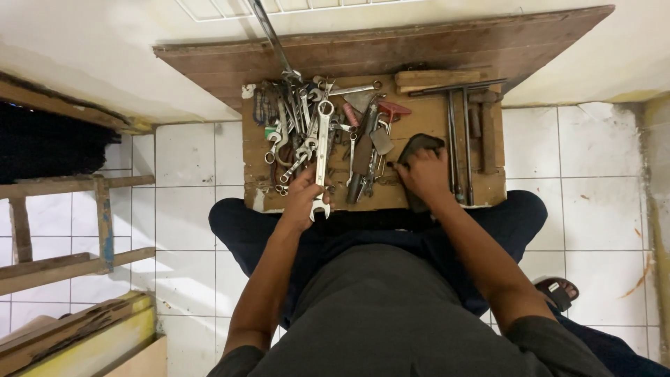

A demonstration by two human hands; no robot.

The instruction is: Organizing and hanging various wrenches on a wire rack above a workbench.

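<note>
I look down at a low wooden board on my lap side of a tiled floor, strewn with tools. My left hand grips a long silver wrench near its lower open end, the shaft pointing away from me over a heap of several other wrenches. My right hand presses on a dark cloth lying on the board's middle right. Between the hands lie a knife-like tool and a scraper.
A long T-handled metal bar and wooden blocks lie on the board's right side. A brown wooden panel leans behind it. Wooden frame pieces stand at left, a sandalled foot at right, on white tiles.
</note>
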